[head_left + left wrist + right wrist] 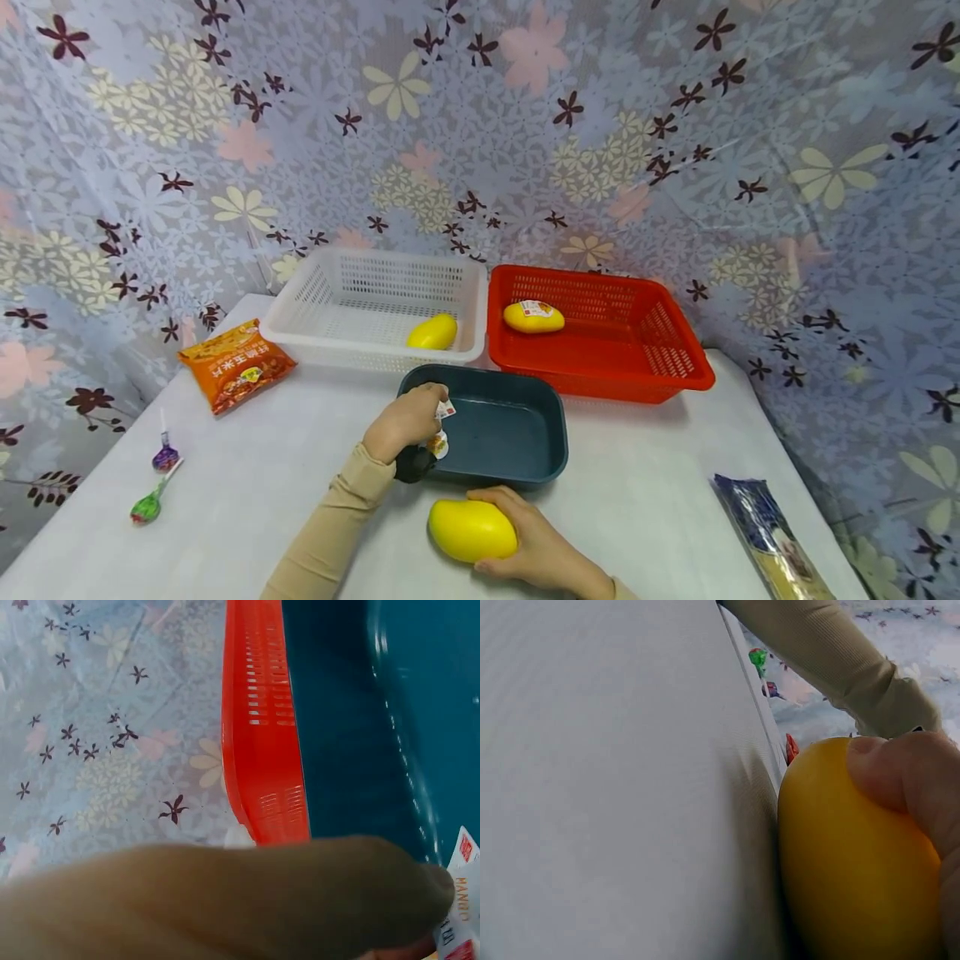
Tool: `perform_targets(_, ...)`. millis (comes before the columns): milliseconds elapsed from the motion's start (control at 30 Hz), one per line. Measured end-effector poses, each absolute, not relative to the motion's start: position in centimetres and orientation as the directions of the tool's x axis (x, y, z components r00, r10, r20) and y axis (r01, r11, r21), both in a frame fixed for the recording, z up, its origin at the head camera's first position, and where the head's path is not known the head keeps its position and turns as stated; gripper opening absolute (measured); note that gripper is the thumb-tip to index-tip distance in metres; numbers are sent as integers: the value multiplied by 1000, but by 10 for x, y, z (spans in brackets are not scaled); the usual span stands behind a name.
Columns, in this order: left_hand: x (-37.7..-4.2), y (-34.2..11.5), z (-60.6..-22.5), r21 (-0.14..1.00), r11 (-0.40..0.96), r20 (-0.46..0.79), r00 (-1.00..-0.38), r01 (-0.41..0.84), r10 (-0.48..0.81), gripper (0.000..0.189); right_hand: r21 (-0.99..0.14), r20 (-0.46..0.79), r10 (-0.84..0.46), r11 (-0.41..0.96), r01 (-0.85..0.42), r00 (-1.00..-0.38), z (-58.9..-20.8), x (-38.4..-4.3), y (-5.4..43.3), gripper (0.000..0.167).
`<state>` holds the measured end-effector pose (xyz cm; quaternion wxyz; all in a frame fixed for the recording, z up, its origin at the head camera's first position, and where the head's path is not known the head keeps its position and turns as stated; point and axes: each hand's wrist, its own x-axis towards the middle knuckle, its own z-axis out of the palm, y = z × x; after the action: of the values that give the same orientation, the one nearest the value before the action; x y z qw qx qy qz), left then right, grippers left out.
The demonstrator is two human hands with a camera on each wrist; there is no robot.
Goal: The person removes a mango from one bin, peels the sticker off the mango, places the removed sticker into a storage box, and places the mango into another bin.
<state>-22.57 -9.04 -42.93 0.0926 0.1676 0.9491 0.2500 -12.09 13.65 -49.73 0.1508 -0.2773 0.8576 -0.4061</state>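
1 yellow mango (467, 531), long axis roughly crosswise, grasped by right hand (536, 537), just near side of dark bin (517, 433). Farther off, left hand (405, 421) at bin's left end, touching white label (446, 409); cannot tell if gripping.

yellow mango (472, 531), red basket (600, 346)

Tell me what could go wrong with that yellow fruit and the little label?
The yellow fruit is round and looks smooth, so it might roll away if the right hand loosens its grip.

The label looks thin, so the fingertips of the left hand might bend it.

The left wrist is close to the dark tray and could bump it.
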Motion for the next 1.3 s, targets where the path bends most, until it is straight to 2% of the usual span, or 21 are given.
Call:
perform_targets(67, -221, -88, -423, 499, 834, -132, -930, 236, 342, 35, -779, -33, -596, 518, -353, -802, -496, -121, 135, 70)
perform_targets(267, -218, -86, -424, 520, 816, -133, -920, 253, 370, 27, -779, -34, -590, 521, -349, -806, -496, -121, 133, 71)
perform_targets(400, -212, -85, -421, 390, 876, -36, -946, 283, 321, 10, -783, -37, -587, 520, -341, -809, -497, -121, 132, 70)
perform_targets(500, -207, -84, -419, 268, 922, 35, -959, 280, 281, 12, -780, -24, -588, 517, -352, -809, -498, -121, 133, 71)
perform_targets(600, -204, -83, -418, 191, 942, 35, -961, 276, 274, 17, -779, -18, -589, 515, -358, -808, -498, -120, 132, 71)
perform_targets(833, -205, -84, -420, 94, 953, -60, -953, 290, 296, 27, -779, -26, -588, 518, -352, -808, -498, -120, 132, 70)
perform_targets(1067, -209, -84, -425, 55, 953, -97, -948, 299, 303, 28, -773, -4, -598, 511, -377, -802, -498, -121, 132, 70)
perform_targets(1200, -208, -82, -425, 72, 951, -119, -944, 300, 307, 30, -778, -10, -598, 509, -369, -802, -498, -121, 133, 70)
perform_targets(1300, -207, -81, -425, 114, 945, -104, -942, 307, 318, 22, -780, -23, -594, 514, -357, -804, -498, -121, 133, 69)
